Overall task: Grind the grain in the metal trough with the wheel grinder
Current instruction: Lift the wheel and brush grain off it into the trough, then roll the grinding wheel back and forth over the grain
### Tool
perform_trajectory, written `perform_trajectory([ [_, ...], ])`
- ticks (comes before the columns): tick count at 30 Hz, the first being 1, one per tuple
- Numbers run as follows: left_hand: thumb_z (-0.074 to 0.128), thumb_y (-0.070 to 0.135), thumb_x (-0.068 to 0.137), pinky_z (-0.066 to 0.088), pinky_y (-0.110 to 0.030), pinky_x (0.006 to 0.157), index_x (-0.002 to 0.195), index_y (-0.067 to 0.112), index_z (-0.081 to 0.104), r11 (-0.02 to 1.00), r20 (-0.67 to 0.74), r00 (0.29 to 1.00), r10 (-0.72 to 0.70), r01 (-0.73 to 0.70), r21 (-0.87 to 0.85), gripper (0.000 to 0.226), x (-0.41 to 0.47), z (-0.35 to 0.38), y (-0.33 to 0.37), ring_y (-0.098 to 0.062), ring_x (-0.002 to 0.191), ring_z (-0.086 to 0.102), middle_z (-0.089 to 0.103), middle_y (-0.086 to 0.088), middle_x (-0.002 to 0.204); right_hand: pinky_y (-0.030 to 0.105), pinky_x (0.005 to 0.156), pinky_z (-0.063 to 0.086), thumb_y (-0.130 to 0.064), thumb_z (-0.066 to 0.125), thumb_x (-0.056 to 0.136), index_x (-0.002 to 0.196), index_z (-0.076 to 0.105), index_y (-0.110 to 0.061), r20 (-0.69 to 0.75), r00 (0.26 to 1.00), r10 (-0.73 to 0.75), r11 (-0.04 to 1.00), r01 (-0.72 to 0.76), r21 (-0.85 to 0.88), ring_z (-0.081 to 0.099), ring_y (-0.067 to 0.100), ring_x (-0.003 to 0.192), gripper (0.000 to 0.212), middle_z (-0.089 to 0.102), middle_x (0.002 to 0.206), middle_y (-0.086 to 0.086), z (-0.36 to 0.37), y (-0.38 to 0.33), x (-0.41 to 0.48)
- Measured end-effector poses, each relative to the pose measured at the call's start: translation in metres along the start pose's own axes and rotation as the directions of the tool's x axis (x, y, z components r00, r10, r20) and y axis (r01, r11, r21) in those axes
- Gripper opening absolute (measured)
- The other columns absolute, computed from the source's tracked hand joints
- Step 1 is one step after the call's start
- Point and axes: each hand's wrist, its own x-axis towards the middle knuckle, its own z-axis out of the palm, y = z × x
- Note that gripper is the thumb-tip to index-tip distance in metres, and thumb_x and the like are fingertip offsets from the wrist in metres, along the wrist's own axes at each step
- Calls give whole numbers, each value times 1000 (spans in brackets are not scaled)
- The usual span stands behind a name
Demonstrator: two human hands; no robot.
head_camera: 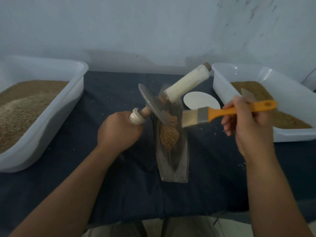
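The metal trough [177,161] lies lengthwise in the middle of the table [119,177], which is covered with a dark blue cloth, its near end toward the person and its far end pointing away. A small heap of brown grain [170,134] sits in the trough's hollow, roughly at mid-length. The wheel grinder [152,105] leans to the left: the lower edge of its metal disc dips into the trough and meets the far side of the grain, while its upper edge tips away. The left hand [119,132] is closed around the grinder's left handle, which is wound with white wrapping. The white-wrapped right handle sticks up and to the right, with no hand on it. The right hand [248,124] grips a flat brush [217,114] by its orange handle, fingers curled over it. The brush is held sideways in the air, its pale bristles pointing left, just beside the trough's right edge and above the table. A white disc [201,100] lies flat on the cloth behind the brush. A white plastic tub stands on either side: the left tub [51,127] holds a mound of brown material, and the right tub [222,82] holds a flatter layer of similar material with a grey metal tip [247,93] poking up behind the right hand. Loose pale specks are scattered on the cloth.
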Motion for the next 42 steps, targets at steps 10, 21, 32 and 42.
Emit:
perform_trajectory([
  [10,48,54,90,40,-25,51,63,30,53,950,-94,976,196,-165,265,37,-5,8,1,-14,51,54,56,11,57,41,122,37,-58,62,99,158,41,-44,422,879,221,536,252,-806,32,20,156,65,41,166,-6,-22,63,-15],
  [21,69,44,89,38,-24,46,59,24,47,759,-94,850,519,-407,509,41,2,8,7,-20,42,45,44,9,52,22,126,18,-43,68,93,154,45,-34,532,817,-220,541,557,-631,28,7,155,66,44,157,-16,0,-12,-19],
  [32,67,40,80,18,-22,45,63,29,47,566,94,823,560,-463,682,28,6,-8,27,-13,44,42,44,10,54,30,50,37,-52,73,85,82,54,-33,418,907,56,237,395,-888,57,14,60,27,58,71,-8,34,15,4],
  [42,52,51,92,30,-25,50,67,27,54,680,74,917,392,-343,648,34,68,12,53,-14,52,45,52,9,64,40,84,55,-38,64,93,78,67,-25,347,933,93,293,307,-905,63,21,83,20,65,83,-3,68,35,82],
])
